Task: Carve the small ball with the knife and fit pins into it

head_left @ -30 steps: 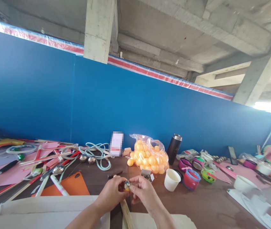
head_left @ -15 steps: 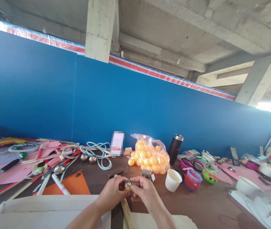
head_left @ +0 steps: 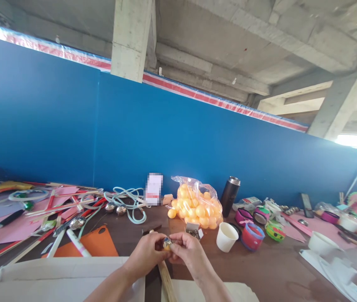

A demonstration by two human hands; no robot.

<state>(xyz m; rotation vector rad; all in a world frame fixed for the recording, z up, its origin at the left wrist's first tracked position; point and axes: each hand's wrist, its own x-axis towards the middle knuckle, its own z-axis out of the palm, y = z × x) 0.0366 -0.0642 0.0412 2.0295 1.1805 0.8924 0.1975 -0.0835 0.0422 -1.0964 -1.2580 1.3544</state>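
Pinched between the fingertips of both hands is a small shiny ball [head_left: 167,243], silvery on top and yellowish below; the fingers partly cover it. My left hand [head_left: 144,253] grips it from the left, thumb and index finger closed. My right hand [head_left: 188,251] has its thumb and fingers closed on the other side. Beneath the hands lies a hammer with a wooden handle [head_left: 167,283]; the hands hide part of it. A small open box [head_left: 194,231] of dark bits stands just behind my right hand.
Behind the hands are a clear bag of orange balls [head_left: 197,207], a black bottle [head_left: 230,196] and a white paper cup [head_left: 227,237]. Sticks, coloured paper and light-blue tubing [head_left: 128,195] clutter the left. Several small bright containers [head_left: 252,235] sit right. A blue partition [head_left: 172,126] rises behind.
The view has shifted very slightly. Both hands stay together on the small ball, with hardly any movement of the fingers.
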